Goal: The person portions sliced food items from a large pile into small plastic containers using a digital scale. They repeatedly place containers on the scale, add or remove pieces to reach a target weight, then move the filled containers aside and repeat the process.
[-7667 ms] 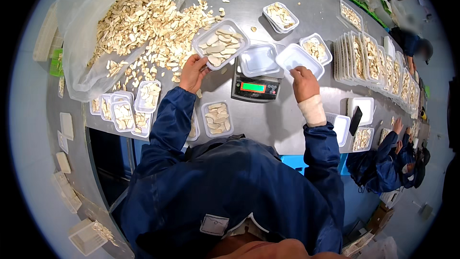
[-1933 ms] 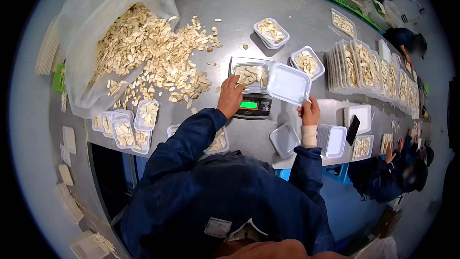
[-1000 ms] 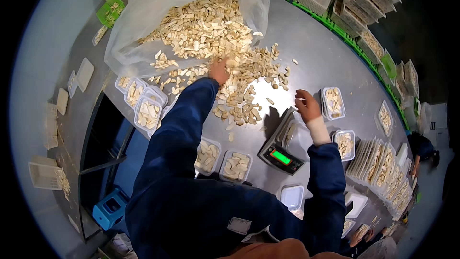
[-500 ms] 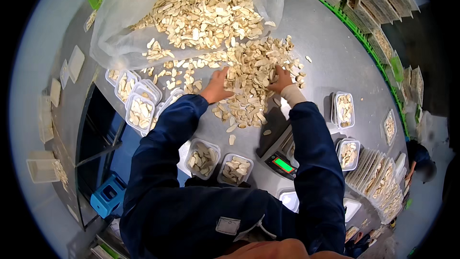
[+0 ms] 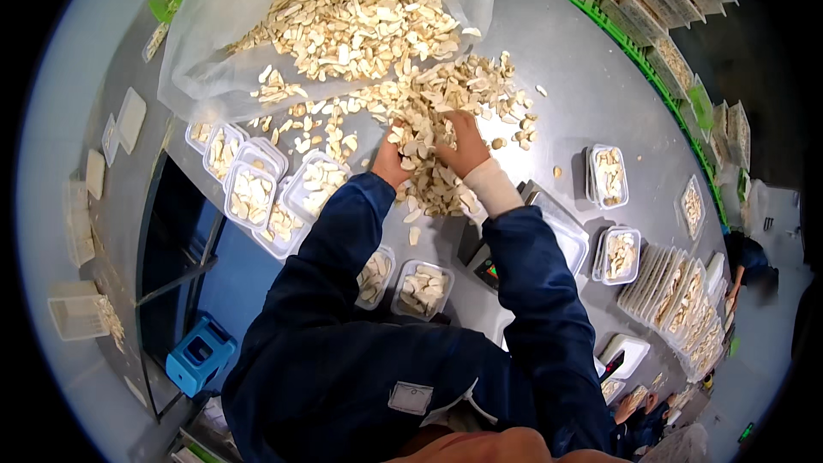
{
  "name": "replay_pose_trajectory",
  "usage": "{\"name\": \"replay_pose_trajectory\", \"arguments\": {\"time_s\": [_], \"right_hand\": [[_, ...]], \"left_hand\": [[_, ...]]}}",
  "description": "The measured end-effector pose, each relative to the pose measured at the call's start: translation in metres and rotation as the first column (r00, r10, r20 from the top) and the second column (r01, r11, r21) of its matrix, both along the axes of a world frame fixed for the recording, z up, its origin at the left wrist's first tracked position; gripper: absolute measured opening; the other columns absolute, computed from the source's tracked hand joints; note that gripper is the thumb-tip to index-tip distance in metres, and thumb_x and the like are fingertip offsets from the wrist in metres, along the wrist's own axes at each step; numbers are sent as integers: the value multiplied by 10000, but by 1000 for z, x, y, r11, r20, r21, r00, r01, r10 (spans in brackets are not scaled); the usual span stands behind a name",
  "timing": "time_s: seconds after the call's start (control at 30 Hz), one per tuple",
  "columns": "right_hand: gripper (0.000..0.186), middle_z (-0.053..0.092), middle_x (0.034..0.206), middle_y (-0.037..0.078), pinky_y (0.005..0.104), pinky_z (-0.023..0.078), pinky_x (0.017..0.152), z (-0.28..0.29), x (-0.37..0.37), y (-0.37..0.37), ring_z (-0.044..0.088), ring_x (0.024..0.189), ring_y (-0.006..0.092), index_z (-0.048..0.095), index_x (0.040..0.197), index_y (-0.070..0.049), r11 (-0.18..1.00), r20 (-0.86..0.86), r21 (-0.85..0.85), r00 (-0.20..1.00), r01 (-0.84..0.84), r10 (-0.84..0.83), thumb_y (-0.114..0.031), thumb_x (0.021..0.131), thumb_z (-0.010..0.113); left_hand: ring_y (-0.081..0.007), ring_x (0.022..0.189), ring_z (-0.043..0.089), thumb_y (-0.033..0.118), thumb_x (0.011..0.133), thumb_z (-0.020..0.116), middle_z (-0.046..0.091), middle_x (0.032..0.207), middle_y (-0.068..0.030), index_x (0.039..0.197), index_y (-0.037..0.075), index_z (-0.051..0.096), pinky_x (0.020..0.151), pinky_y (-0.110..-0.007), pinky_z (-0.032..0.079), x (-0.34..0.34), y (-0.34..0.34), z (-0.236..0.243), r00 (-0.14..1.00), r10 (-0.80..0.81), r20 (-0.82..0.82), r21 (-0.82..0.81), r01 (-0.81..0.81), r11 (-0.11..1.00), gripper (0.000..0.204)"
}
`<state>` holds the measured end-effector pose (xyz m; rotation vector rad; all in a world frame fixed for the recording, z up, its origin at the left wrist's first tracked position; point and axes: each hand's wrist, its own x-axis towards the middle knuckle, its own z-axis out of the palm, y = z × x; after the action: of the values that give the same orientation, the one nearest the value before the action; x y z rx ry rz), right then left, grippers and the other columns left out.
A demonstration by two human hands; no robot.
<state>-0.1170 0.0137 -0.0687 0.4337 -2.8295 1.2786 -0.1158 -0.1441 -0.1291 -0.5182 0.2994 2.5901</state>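
Pale, flat slices that look like sliced mushroom (image 5: 467, 81) lie heaped on the metal table (image 5: 549, 43). My left hand (image 5: 391, 161) and my right hand (image 5: 467, 144) cup a clump of them from both sides, fingers curled round it and partly buried. A light band covers my right wrist. Behind the heap lies a large clear plastic bag (image 5: 201, 69), its mouth spilling more slices. Below my right forearm is a scale (image 5: 485, 267), mostly hidden by the sleeve. Two plastic tubs of slices stand nearest my body, a left tub (image 5: 375, 279) and a right tub (image 5: 422, 290).
Several filled tubs (image 5: 250, 197) crowd the table's left edge. At right stand stacked filled tubs (image 5: 609, 177), another stack (image 5: 619, 255) and a long row of packed trays (image 5: 673, 304). A blue stool (image 5: 200, 355) is on the floor. Another person (image 5: 754, 270) works at far right.
My hands have drawn closer together and gathered slices between them, the right moving left and nearer me. The right forearm now covers most of the scale's display, and a tray behind it shows.
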Motion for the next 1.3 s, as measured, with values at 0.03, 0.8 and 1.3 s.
{"name": "replay_pose_trajectory", "arguments": {"time_s": [0.03, 0.8, 1.3], "right_hand": [[558, 385, 1188, 219, 387, 386, 897, 6, 1, 7, 434, 1073, 363, 411, 1171, -36, 972, 139, 227, 986, 64, -97, -216, 691, 631], [576, 575, 957, 147, 277, 509, 661, 96, -1, 17, 601, 768, 199, 445, 1187, -47, 955, 353, -294, 925, -33, 141, -197, 672, 655], [508, 550, 966, 132, 271, 489, 667, 143, 87, 80, 585, 791, 173, 400, 1192, 6, 968, 313, -203, 947, 146, -77, -69, 736, 610]], "left_hand": [[-228, 923, 563, 336, 884, 410, 572, 1051, -87, 1103, 57, 503, 809, -369, 457, 3, 0, 13, 999, 22, -38, -89, -26, 996, 366], [-224, 939, 544, 262, 873, 422, 550, 1042, -83, 1092, 27, 485, 776, -362, 463, 8, 46, 112, 970, 211, -121, -146, -227, 963, 327], [-232, 784, 585, 202, 849, 447, 573, 918, -98, 1009, 30, 484, 594, -367, 482, 58, 125, 131, 979, 63, -194, -209, -104, 972, 238]]}}
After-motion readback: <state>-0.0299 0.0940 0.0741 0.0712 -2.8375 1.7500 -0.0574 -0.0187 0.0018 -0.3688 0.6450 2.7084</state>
